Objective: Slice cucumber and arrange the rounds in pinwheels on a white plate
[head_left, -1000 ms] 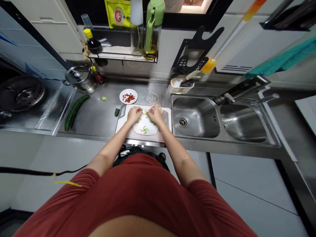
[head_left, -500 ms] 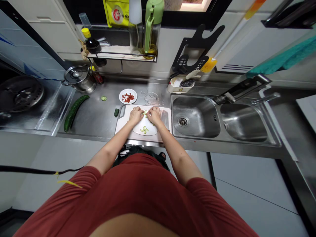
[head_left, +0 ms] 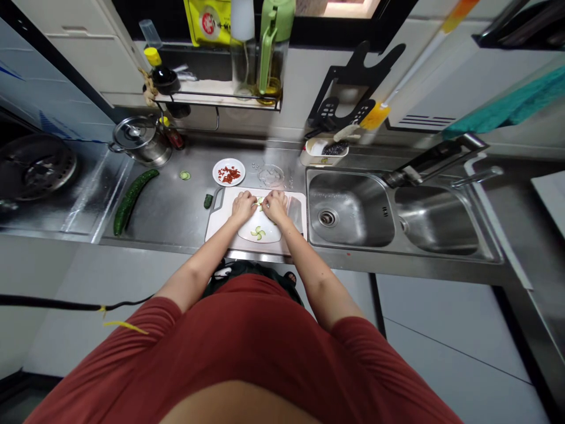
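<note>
My left hand [head_left: 244, 206] and my right hand [head_left: 274, 206] meet over the far part of a white plate [head_left: 245, 233]. Both have their fingertips pinched at pale green cucumber slices [head_left: 259, 204]; the fingers partly cover these pieces. Nearer to me on the plate, several thin cucumber slices [head_left: 258, 233] form a pinwheel. Under the plate is a light cutting board [head_left: 215, 227] with a grey handle. A knife blade [head_left: 295, 213] lies on the board, right of my right hand, its rest hidden by my forearm.
Left of the board lie a cucumber end [head_left: 208, 201], a whole cucumber [head_left: 132, 200] and a few round slices [head_left: 185, 175]. Behind stands a small plate [head_left: 216, 174] of chopped red pieces. A double sink [head_left: 353, 235] is on the right, a lidded pot [head_left: 152, 150] at back left.
Both hands stay over the far part of the plate with almost the same finger pose. The view has shifted very slightly; nothing else visibly moves.
</note>
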Motion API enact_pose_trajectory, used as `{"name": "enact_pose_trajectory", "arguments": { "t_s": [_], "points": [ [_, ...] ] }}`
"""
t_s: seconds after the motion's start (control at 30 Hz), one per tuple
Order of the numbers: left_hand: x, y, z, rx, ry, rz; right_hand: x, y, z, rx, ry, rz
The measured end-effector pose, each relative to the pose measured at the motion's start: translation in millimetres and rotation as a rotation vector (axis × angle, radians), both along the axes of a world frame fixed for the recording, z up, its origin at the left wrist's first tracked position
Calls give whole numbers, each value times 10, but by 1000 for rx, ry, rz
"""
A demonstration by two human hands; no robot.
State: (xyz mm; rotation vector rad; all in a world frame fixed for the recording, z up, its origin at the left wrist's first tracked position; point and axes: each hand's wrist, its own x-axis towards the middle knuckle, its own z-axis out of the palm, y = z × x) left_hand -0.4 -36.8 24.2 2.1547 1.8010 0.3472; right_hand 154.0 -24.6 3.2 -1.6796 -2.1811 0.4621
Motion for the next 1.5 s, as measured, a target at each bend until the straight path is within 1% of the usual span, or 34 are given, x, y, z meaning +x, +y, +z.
{"name": "enact_pose_trajectory", "arguments": {
  "t_s": [0.1, 0.2, 0.3, 0.37, 0.5, 0.7, 0.97, 1.17, 1.37, 1.5],
  "points": [
    [-1, -1, -15, 4, -48, 13, 2, 3, 5, -16, -12, 4],
    [9, 4, -37, 21, -98, 66, 7, 5, -1, -11, -11, 9],
    [35, 17, -54, 23, -96, 123, 8, 3, -11, -5, -7, 6],
    [56, 27, -60, 17, -99, 137, 8, 0, -16, -3, -3, -3],
    [82, 35, -69, 15, -100, 141, 18, -11, -21, 20, 18, -32],
    [87, 41, -83, 18, -114, 151, 72, -9, -54, 66, 8, -125],
    [138, 70, -77, -4, -15, 168, 113, 6, -136, 58, 12, -126],
    [136, 86, -94, -6, 1, 159, 129, 12, -178, 57, 46, -141],
    [131, 91, -85, -8, -1, 149, 134, -20, -157, 119, 79, -165],
    [138, 89, -77, -22, -3, 166, 137, -69, -125, 120, 105, -176]
  ]
}}
